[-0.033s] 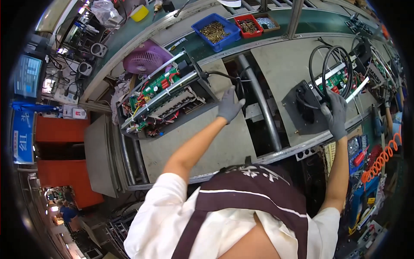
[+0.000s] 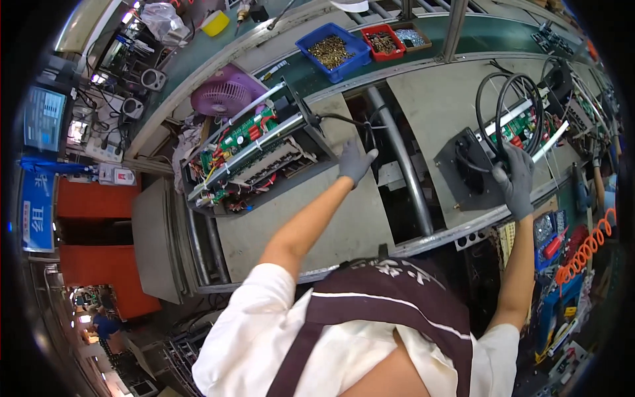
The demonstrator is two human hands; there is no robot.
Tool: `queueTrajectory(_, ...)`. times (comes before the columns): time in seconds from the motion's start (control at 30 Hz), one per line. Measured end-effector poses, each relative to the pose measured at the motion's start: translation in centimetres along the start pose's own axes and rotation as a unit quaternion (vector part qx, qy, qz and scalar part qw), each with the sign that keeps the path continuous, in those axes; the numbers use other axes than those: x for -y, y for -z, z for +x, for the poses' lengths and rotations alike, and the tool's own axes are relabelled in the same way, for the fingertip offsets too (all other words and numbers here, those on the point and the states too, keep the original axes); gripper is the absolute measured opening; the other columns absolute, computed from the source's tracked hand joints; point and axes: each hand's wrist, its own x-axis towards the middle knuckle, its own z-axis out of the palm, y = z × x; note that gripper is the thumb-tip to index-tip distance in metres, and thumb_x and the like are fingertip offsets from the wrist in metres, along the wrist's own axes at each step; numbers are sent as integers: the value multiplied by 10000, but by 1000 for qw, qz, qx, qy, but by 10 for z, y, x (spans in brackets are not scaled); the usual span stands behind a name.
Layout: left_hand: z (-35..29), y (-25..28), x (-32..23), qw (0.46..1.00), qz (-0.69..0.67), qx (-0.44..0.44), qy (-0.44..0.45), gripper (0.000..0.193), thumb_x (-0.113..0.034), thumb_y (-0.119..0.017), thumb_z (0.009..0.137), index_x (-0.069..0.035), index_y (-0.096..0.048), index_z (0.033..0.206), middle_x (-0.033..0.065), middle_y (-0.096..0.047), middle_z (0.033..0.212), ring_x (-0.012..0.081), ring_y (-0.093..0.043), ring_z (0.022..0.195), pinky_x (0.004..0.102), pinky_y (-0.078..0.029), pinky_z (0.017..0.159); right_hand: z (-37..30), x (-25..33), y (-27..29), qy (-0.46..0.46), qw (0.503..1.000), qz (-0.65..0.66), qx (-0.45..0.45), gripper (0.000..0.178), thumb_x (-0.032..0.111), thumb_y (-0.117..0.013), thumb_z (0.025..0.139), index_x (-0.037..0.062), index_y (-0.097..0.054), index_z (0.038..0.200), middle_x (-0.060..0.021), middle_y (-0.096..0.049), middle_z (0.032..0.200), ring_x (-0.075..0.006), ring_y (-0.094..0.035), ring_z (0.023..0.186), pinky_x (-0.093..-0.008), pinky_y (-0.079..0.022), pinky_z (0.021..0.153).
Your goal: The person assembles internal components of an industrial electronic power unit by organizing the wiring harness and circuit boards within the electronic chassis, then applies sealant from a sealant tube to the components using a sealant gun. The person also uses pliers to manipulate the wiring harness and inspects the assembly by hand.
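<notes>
Cable (image 2: pixel 499 106) is bent in big loops that are rested on the right box (image 2: pixel 456 169), most likely so that its length is kept in one bunch. At the near end of the loops, the right hand (image 2: pixel 516 182) is placed with its fingers bent and its thumb set apart from them. The cable seems to be held there, but how tightly cannot be told, as the inside of the grip is hidden.

The left hand (image 2: pixel 357 162) is held just beside the left box (image 2: pixel 241 137), near its cord (image 2: pixel 340 116). Its fingers are almost straight, with the thumb spread wide, and nothing is gripped. Whether the left board (image 2: pixel 297 218) is touched cannot be told.

Each box is set on a flat board, the right one on the right board (image 2: pixel 423 99), perhaps so that it is held up evenly. Between the boards a gap is left, and a roller (image 2: pixel 400 165) is seen in it. The cord is tied up by the gap, maybe so that it is not caught.

Small bits are put in the blue bin (image 2: pixel 347 71) and the red bin (image 2: pixel 390 57), likely so that they are not mixed.
</notes>
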Motion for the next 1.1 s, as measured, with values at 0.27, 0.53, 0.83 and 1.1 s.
queueTrajectory(0.27,33,-65,16,810,-457,178,320,329,-243,-639,805,0,-534,1001,113,-589,792,229,-594,766,361,-480,690,5,-9,-5,-43,998,43,12,680,574,-562,711,46,-553,1138,-123,-541,1137,-296,-424,1143,-391,-259,980)
queueTrajectory(0.53,-71,55,-73,591,-632,344,364,196,-224,-563,853,-43,-572,927,-30,-413,584,77,-372,497,263,-367,499,4,-21,-11,-49,998,48,2,682,570,-581,710,44,-554,1144,-123,-537,1158,-289,-424,1147,-386,-259,981)
queueTrajectory(0.83,-149,192,46,939,-132,251,197,253,-258,-620,798,-55,-631,949,19,-578,689,114,-500,604,284,-428,561,2,-19,-14,-32,998,57,-6,638,539,-584,738,26,-554,1116,-132,-548,1116,-292,-445,1106,-395,-279,958)
queueTrajectory(1.1,-156,238,53,939,261,30,222,278,-263,-628,748,-124,-587,985,165,-634,802,345,-609,754,429,-472,639,-5,-21,-25,-28,993,108,-38,573,444,-649,735,19,-557,1109,-131,-565,1050,-298,-483,1019,-406,-321,916)
